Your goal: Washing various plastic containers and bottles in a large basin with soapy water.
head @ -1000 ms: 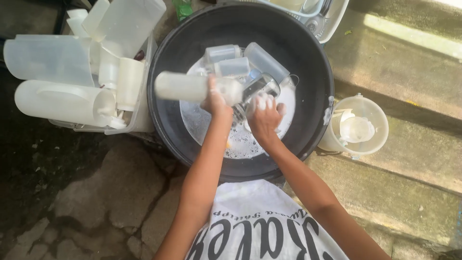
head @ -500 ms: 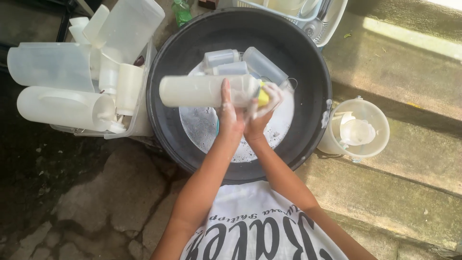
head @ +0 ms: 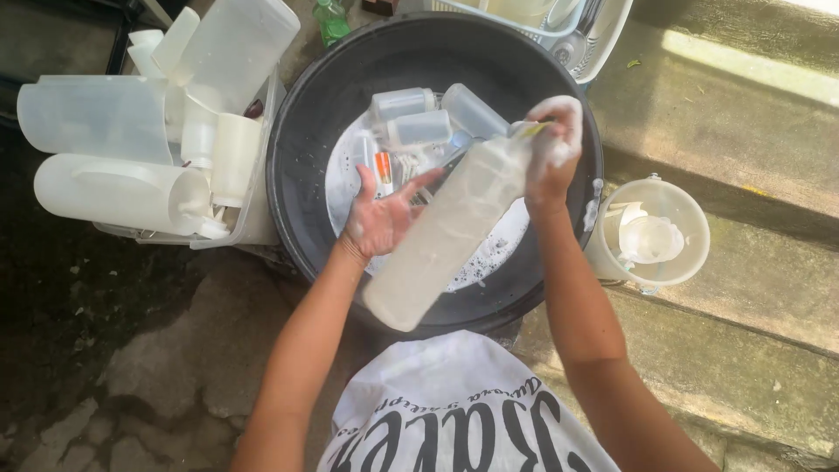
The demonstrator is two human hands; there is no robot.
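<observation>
Right hand (head: 552, 144) gripping soapy bottle (head: 446, 232) above basin rim (head: 280, 210), left hand (head: 377, 218) spread beside.

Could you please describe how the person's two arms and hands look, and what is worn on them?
Both arms are bare from the hands up to the frame edge: no sleeves, gloves, watch or bracelets show. The left hand is wet, with a little foam. The right hand is thickly coated in white soap suds. At the bottom edge a white shirt with black lettering shows.
</observation>
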